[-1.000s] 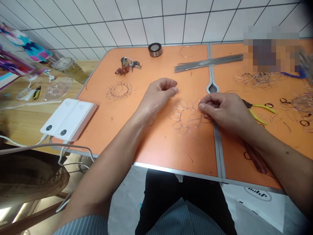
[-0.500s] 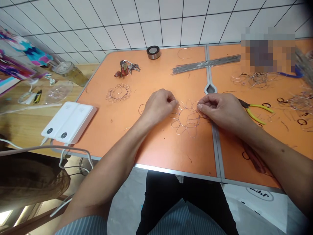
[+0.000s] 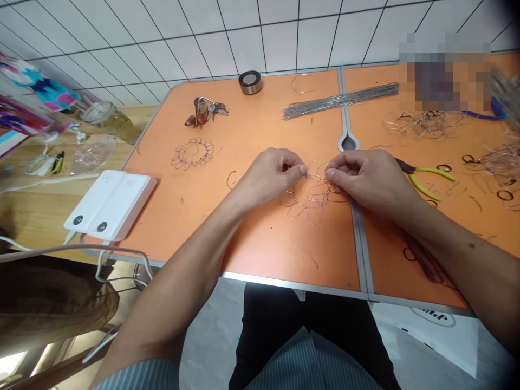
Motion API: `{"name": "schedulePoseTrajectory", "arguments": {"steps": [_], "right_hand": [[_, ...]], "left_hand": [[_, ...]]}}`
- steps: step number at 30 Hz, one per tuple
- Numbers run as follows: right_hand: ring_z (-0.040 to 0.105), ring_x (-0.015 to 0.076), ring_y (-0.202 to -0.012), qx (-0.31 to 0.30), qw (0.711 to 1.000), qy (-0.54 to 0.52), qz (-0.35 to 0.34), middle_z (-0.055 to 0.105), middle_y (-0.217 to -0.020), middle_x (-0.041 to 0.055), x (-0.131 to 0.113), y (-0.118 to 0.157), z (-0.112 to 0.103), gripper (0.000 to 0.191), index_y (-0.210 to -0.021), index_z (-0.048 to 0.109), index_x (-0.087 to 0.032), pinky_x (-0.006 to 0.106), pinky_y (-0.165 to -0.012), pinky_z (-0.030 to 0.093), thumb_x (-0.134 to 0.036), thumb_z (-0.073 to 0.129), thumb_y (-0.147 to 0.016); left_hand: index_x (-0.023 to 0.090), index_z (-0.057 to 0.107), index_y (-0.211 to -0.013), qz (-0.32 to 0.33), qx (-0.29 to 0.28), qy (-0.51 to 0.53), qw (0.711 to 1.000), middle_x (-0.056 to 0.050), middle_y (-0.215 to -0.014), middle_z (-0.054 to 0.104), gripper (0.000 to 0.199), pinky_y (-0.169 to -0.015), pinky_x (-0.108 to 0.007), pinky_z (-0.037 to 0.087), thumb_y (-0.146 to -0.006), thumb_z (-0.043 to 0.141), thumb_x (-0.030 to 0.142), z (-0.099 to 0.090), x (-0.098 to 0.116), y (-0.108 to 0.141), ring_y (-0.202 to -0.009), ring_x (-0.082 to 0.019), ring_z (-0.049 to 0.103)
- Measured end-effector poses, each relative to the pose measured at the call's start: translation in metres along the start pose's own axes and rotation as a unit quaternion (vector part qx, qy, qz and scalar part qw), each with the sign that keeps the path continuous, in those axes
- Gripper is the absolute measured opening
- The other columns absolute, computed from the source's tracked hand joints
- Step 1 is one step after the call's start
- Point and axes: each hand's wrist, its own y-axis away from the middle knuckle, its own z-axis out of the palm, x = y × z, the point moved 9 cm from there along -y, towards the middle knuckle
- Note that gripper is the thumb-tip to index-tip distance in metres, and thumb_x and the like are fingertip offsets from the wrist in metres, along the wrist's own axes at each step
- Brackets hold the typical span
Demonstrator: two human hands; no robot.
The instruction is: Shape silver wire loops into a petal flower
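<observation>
A flower-shaped wire ring (image 3: pixel 305 206) with looped petals is held just above the orange table (image 3: pixel 260 249). My left hand (image 3: pixel 280 170) pinches its upper left edge between thumb and fingertips. On the opposite side, my right hand (image 3: pixel 357 173) is closed on the ring's upper right, thumb against the fingers. Both hands hide parts of the petals. Pliers with yellow handles (image 3: pixel 433 181) lie beside my right wrist, their jaws partly behind it. A second, similar wire flower ring (image 3: pixel 193 154) rests on the table at the left.
A bundle of straight wires (image 3: pixel 341 101) lies at the back, near a tape roll (image 3: pixel 250 82) and keys (image 3: pixel 205 111). Tangled wire pieces (image 3: pixel 430 124) cover the right side. White power banks (image 3: pixel 110 205) with cables sit at the table's left edge.
My left hand has shifted right along the ring, closer to my right hand. The right hand stays nearly in place. The camera view has tilted slightly.
</observation>
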Motion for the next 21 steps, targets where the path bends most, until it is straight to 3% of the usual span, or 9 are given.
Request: {"name": "schedulePoseTrajectory", "arguments": {"steps": [3,6,12,21], "right_hand": [[0.074,0.0255,-0.079,0.002,1.000,0.005,0.000,0.082,-0.082,0.0047,-0.001,0.000,-0.001,0.008,-0.093,0.084,-0.024,0.039,-0.073,0.050,-0.028,0.079,-0.096],[0.074,0.0254,-0.077,0.004,1.000,0.007,-0.001,0.082,-0.082,0.0046,-0.002,0.000,-0.001,0.007,-0.093,0.084,-0.024,0.040,-0.073,0.051,-0.028,0.079,-0.096],[0.072,0.0244,-0.076,0.008,1.000,0.017,-0.003,0.081,-0.082,0.0046,-0.004,0.001,-0.002,0.007,-0.093,0.085,-0.023,0.041,-0.076,0.052,-0.025,0.079,-0.097],[0.073,0.0265,-0.078,0.015,0.999,0.007,-0.028,0.080,-0.080,0.0052,-0.005,0.001,-0.002,0.007,-0.092,0.086,-0.024,0.041,-0.074,0.051,-0.027,0.082,-0.096]], "left_hand": [[0.018,0.086,-0.108,0.010,-0.018,0.014,1.000,-0.009,-0.111,0.088,0.021,-0.090,-0.036,0.061,-0.101,0.068,0.023,-0.004,0.001,0.004,-0.100,-0.022,0.076],[0.020,0.085,-0.115,0.007,-0.049,0.003,0.999,-0.009,-0.125,0.089,0.033,-0.092,-0.038,0.065,-0.090,0.066,0.012,-0.010,0.002,0.010,-0.103,-0.022,0.076],[0.022,0.080,-0.113,0.019,-0.115,-0.016,0.993,-0.009,-0.128,0.085,0.037,-0.106,-0.042,0.066,-0.079,0.074,0.009,-0.005,-0.001,0.013,-0.113,-0.024,0.077],[0.022,0.081,-0.106,0.008,-0.069,0.035,0.997,-0.009,-0.121,0.085,0.022,-0.098,-0.042,0.066,-0.085,0.079,0.014,0.004,-0.004,0.011,-0.109,-0.024,0.076]]}}
